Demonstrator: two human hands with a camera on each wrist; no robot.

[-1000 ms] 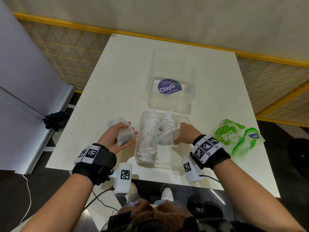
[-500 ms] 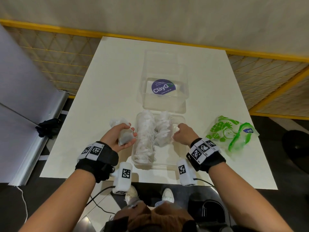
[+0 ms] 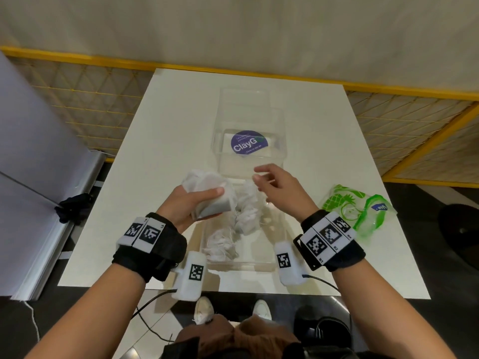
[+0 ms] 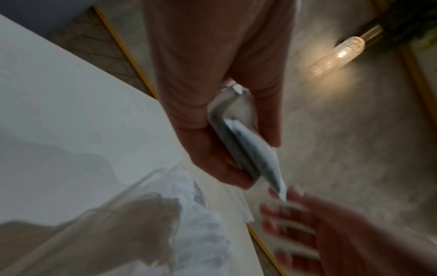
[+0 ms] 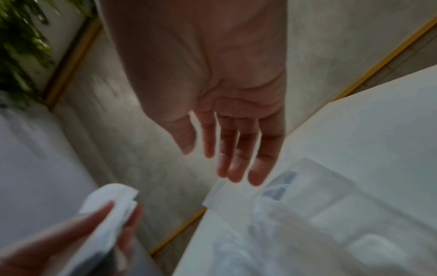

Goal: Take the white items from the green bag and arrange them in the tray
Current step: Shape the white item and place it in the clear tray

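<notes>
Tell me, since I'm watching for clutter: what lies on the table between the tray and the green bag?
Nothing: in the head view, only bare table separates the tray from the green bag.

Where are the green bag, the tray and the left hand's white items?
green bag [image 3: 357, 208], head view, printed front.
tray [image 3: 241, 266], head view, near rim.
white items [image 3: 207, 195], head view, top sachet.

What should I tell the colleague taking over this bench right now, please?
Left hand: grips a small stack of white sachets above the tray's left edge.
Right hand: open, empty, raised over the tray, fingers toward the stack.
Clear tray: holds white sachets bunched in its left and middle; the right part shows bare.
Green bag: lies flat on the table, right of the tray.
Done: most sachets unloaded.
Left: place and straighten the held stack.
</notes>
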